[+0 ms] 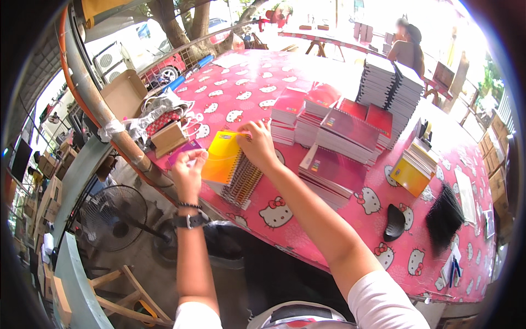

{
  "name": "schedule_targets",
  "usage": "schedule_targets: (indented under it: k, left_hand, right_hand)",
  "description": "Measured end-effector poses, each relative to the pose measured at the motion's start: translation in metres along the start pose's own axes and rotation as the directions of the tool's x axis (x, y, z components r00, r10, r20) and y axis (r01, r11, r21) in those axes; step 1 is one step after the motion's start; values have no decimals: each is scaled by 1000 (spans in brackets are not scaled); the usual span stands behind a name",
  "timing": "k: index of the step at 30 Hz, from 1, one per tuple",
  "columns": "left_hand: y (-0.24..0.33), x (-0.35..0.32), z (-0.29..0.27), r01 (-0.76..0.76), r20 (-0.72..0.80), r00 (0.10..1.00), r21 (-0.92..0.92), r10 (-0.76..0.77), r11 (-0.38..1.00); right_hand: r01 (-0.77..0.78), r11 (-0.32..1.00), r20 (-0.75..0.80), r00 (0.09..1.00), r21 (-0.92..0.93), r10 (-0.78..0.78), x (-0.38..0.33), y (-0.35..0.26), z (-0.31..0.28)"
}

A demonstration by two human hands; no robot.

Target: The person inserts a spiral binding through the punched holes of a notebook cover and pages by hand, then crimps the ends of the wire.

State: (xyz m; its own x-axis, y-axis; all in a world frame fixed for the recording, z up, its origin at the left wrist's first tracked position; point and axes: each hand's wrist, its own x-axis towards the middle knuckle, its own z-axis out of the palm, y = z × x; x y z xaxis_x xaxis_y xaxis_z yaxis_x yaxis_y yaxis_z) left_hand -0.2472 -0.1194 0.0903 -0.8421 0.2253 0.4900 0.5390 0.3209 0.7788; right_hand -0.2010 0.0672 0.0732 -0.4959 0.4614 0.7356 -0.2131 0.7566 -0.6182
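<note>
A stack of spiral notebooks with a yellow-orange cover [218, 159] on top lies at the near left edge of the table, its coils toward the right. My right hand [257, 143] has bent fingers closed on the top notebook's far right corner, by the coil. Just left of the stack is my left hand [189, 169], its fingers curled together; what they hold, if anything, is hidden. A purple cover [186, 151] shows partly behind that hand. Right of my right hand stand piles of notebooks with red and purple covers [348, 128].
The pink cat-print table [307, 219] carries a tall stack of black-coiled pads [390, 93], yellow notebooks [415, 167], loose black coils [445, 216] and a black curved object [394, 223]. A metal pole [109, 120] and fan [114, 218] stand left. A person [408, 46] sits beyond.
</note>
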Motion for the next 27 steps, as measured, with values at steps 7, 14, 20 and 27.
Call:
schedule_targets:
  k: [7,14,20,27]
  left_hand:
    - [-29,-14,36,55,-133,977,-600,-167,798]
    - [-27,-19,49,24,-182,958,-720,-222,694]
    - [-83,-32,68,203,35,907,-910,-420,363]
    - [-122,-43,83,333,279,901,-936,-332,116]
  right_hand:
    - [-346,814,-8,918,466,395,-24,1,23]
    - [-380,730,-29,878,568,479,-28,3,31]
    - [-519,427,131,734,740,666,-50,73,24]
    - [-549,494,3,671,674,742,-75,51,56]
